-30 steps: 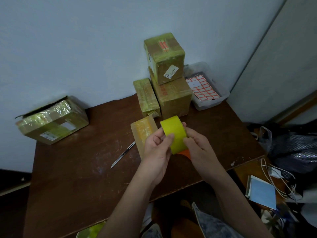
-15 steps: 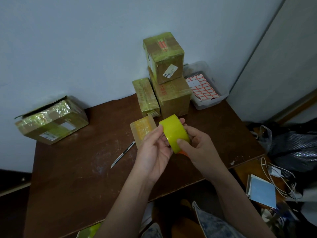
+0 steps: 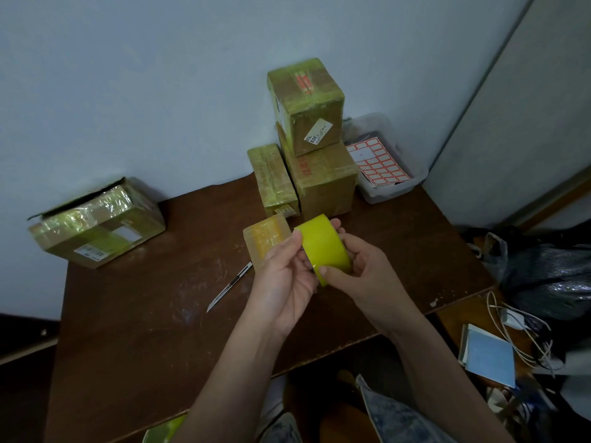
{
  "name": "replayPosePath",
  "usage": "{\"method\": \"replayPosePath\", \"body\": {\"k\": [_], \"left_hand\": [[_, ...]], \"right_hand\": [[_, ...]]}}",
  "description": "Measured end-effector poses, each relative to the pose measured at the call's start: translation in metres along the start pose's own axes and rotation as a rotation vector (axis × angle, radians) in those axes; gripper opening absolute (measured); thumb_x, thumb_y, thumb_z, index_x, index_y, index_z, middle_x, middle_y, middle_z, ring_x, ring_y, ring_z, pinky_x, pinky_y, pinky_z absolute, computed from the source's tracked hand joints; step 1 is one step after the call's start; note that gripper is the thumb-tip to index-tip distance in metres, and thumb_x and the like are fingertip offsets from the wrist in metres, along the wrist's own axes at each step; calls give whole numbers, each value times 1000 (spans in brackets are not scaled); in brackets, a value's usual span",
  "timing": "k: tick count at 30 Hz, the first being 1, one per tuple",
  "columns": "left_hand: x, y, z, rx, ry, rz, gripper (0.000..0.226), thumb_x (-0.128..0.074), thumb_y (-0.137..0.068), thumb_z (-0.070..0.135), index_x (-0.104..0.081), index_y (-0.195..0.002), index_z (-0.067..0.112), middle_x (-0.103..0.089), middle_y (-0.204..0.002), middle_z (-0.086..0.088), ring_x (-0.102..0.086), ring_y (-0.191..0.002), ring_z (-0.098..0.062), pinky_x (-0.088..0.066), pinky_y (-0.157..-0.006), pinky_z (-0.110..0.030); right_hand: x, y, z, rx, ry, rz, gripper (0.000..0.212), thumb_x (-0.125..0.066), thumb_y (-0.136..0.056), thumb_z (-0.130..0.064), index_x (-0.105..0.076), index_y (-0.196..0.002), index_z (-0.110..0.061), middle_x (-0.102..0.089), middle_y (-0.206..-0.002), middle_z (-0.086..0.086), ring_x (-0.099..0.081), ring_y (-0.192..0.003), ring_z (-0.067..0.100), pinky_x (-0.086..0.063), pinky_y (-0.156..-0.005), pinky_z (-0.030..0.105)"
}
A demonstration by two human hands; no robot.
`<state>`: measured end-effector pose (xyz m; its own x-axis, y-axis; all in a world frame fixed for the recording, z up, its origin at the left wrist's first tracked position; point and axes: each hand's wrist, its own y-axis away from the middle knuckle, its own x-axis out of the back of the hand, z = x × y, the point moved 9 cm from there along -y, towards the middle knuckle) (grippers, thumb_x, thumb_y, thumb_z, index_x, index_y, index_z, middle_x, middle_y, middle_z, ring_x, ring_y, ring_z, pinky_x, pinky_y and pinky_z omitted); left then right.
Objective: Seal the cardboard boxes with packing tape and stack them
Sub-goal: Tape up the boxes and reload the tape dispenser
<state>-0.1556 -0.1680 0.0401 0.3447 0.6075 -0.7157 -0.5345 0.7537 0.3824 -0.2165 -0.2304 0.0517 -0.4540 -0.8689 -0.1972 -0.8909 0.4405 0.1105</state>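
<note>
Both hands pinch the yellow tape roll (image 3: 324, 247) above the desk (image 3: 153, 340) middle: left hand (image 3: 284, 282), right hand (image 3: 361, 273). A small box (image 3: 263, 239) stands just behind; a knife (image 3: 228, 287) lies left. 3 sealed boxes (image 3: 316, 174) crowd the back edge.

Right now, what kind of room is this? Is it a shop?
Probably a small home packing corner, not a shop. Taped boxes are stacked against the wall on a wooden table, a sheet of price stickers lies in a plastic tub, and both hands hold a tape roll.
</note>
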Motion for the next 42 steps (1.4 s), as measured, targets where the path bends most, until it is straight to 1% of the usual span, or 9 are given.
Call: {"method": "replayPosePath", "body": {"k": [6,9,12,16,22,27,29,35,42], "left_hand": [[2,0,2,-8,-50,20,39,-36,-102,19,-53,-125,-8,-64,-121,-26,-64,-110,-32,-51,-94,-45],[0,1,2,-7,-58,28,36,-38,-101,18,-57,-118,-7,-65,-117,-25,-66,-105,-30,-53,-92,-42],[1,0,3,-7,-32,44,36,-36,-102,18,-61,-112,-6,-66,-115,-25,-67,-104,-30,-52,-93,-44],[3,0,2,5,8,66,38,-35,-103,19,-61,-111,-8,-67,-113,-25,-68,-101,-29,-56,-87,-42],[6,1,0,-3,-47,89,36,-35,-103,17,-60,-112,-6,-67,-115,-25,-65,-107,-31,-51,-95,-45],[7,1,-3,-7,-59,92,46,-36,-103,18,-77,-89,3,-70,-107,-21,-68,-100,-28,-53,-92,-42],[9,0,-4,-7,-41,102,49,-36,-103,17,-79,-84,4,-71,-104,-21,-69,-98,-27,-52,-93,-43],[14,1,-3,-6,-26,146,35,-38,-102,16,-65,-103,-5,-68,-111,-24,-67,-102,-30,-51,-93,-45],[16,4,-4,0,-61,161,32,-39,-102,16,-63,-108,-4,-68,-113,-23,-67,-103,-30,-54,-91,-44]], "right_hand": [[0,1,4,-11,-50,93,33,-65,-86,6,-65,-107,-19,-75,-92,-5,-69,-85,7,-55,-76,20],[2,0,6,-19,-63,124,30,-67,-86,2,-66,-106,-20,-75,-91,-5,-69,-85,7,-54,-74,20],[1,-2,2,-22,-83,71,31,-62,-88,6,-65,-104,-21,-75,-91,-9,-70,-86,5,-55,-75,19],[-1,-2,5,-48,-105,31,34,-58,-89,10,-63,-108,-18,-75,-94,-9,-69,-91,5,-54,-77,18],[1,-2,11,-75,-148,85,29,-60,-89,6,-66,-104,-18,-75,-92,-3,-69,-87,8,-55,-77,21],[2,-1,17,-96,-173,135,22,-63,-88,2,-68,-101,-15,-76,-90,1,-70,-84,10,-54,-74,20],[2,-2,17,-104,-150,135,21,-65,-87,-1,-68,-102,-16,-76,-91,1,-70,-85,11,-54,-74,21],[0,-1,18,-124,-109,80,30,-65,-86,6,-67,-105,-17,-75,-94,0,-70,-90,11,-54,-76,22],[2,1,26,-147,-71,159,30,-73,-82,-5,-67,-108,-19,-75,-94,-2,-70,-87,10,-55,-76,22]]}}
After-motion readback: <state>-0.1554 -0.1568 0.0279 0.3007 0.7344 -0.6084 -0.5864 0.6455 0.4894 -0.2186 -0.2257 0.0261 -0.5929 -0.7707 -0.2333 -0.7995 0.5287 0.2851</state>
